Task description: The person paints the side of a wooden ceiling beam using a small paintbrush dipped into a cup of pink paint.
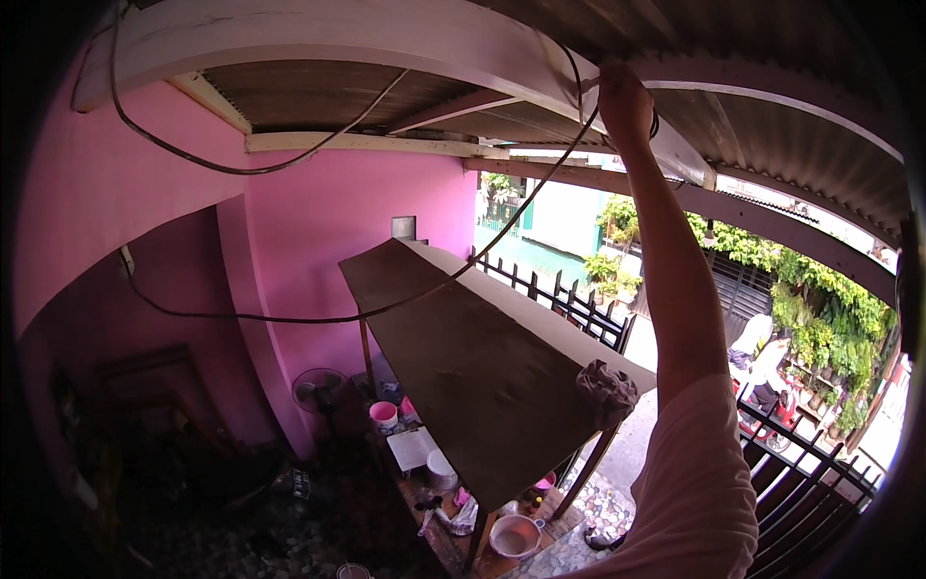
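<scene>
1. Up under the corrugated roof [318,92], my right hand [625,101] is raised overhead and closed around a thin dark cable [526,207], right where it meets the pale roof beam [405,34].
2. From my grip the cable runs down in a long slack sweep over the brown board [482,367] to the pink wall [347,212]; a second loop sags from the beam further left. If I pull hard, I judge the slack could snap taut and drag across the board.
3. A crumpled grey rag [606,389] sits at the board's near corner; a dragging cable could flick it off.
4. Below lie a pink bucket [383,414], a white basin [514,537] and a standing fan [316,391]; anything dropped lands among them.
5. I seem to be high above the floor with my arm at full reach, so overreaching could cost my balance.
6. My left hand is out of view.
</scene>
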Action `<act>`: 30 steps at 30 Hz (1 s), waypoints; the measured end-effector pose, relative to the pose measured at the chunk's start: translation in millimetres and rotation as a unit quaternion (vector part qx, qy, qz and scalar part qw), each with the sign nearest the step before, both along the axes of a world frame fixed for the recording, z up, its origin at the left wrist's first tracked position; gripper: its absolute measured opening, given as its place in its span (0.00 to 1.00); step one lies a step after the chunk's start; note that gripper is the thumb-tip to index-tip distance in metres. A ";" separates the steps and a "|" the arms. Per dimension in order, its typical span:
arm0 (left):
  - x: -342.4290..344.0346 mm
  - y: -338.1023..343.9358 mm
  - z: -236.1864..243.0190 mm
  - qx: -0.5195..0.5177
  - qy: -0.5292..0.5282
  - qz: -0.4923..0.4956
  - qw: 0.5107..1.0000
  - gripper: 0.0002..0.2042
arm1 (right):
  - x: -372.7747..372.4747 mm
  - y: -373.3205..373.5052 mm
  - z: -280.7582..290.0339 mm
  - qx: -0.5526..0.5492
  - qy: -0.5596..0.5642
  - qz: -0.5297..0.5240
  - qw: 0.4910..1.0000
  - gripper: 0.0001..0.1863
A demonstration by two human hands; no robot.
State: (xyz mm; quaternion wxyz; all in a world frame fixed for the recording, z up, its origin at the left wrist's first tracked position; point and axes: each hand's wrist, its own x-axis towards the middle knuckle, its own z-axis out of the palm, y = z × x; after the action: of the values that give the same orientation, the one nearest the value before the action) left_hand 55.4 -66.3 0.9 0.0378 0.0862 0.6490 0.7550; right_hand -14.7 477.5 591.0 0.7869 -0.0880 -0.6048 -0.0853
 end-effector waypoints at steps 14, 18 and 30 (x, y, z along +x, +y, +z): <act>-1.5 0.6 3.1 -0.060 -0.028 -0.029 0.997 0.24 | 18.4 17.5 0.3 -0.023 0.088 0.156 0.984 0.11; 0.9 -0.5 -0.7 -0.021 -0.053 -0.023 0.998 0.24 | 16.1 11.7 -1.6 0.091 0.091 0.015 0.992 0.13; 2.2 -7.0 -7.8 -0.051 -0.039 -0.005 0.998 0.26 | 15.9 20.7 16.4 -0.040 0.183 0.098 0.977 0.15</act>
State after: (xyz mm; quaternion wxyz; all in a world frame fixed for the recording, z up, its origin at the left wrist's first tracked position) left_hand 57.6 -73.2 -6.9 0.0715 0.0575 0.6841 0.7236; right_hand 1.2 498.2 607.4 0.8845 -0.0741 -0.4594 0.0342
